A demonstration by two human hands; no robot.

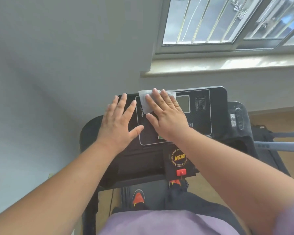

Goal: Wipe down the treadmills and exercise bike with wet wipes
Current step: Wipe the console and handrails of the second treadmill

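Fingers (155, 99) of right hand (166, 114) lay straight and spread, pressed flat on white wet wipe (147, 101), gripping nothing. Wipe sat at upper middle of black treadmill console (217, 106), partly under the palm, just left of grey display screen (183, 103). Left hand (120, 121) rested flat beside it on console's left part, fingers straight and released, thumb out toward the right hand, not touching the wipe. Below console: round yellow HSM logo (178, 157) and red safety clip (181, 172). Further down, orange shoes (138, 198) on treadmill belt and purple shirt (159, 223) at lower edge. Barred window (227, 22) and pale sill (227, 65) above, grey wall (58, 65) to the left.
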